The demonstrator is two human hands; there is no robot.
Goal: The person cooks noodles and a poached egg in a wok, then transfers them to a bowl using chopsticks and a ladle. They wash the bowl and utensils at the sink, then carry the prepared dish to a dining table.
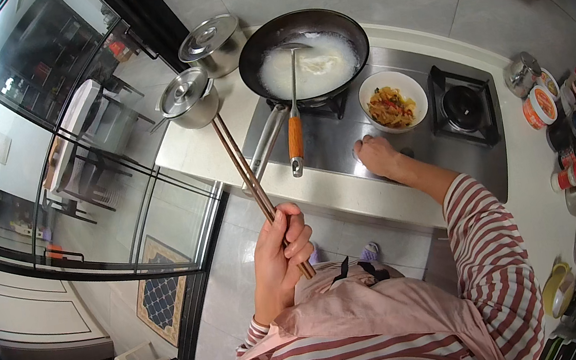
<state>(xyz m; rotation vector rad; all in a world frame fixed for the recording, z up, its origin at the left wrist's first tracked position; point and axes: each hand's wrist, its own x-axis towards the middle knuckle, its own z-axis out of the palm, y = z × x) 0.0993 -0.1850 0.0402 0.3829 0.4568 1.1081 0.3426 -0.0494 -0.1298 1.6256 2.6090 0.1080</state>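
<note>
My left hand (282, 245) holds a pair of long wooden chopsticks (245, 167), their tips pointing up and away over the counter. On the front of the steel gas hob (332, 137), my right hand (376, 156) has its fingers closed around a control knob, which they mostly hide. Just beyond that hand stands a white bowl (419, 114) of cooked shredded food (391, 107) with red bits. A black wok (251, 68) on the left burner contains cloudy white liquid (329, 62). Resting in it is a metal turner with a wooden handle (295, 140).
Two lidded steel pots, a small one (193, 105) and a larger one (218, 50), stand left of the wok. The right burner (463, 108) carries no pan. Seasoning jars and tubs (538, 107) line the right counter. A glass sliding door (93, 147) is at left.
</note>
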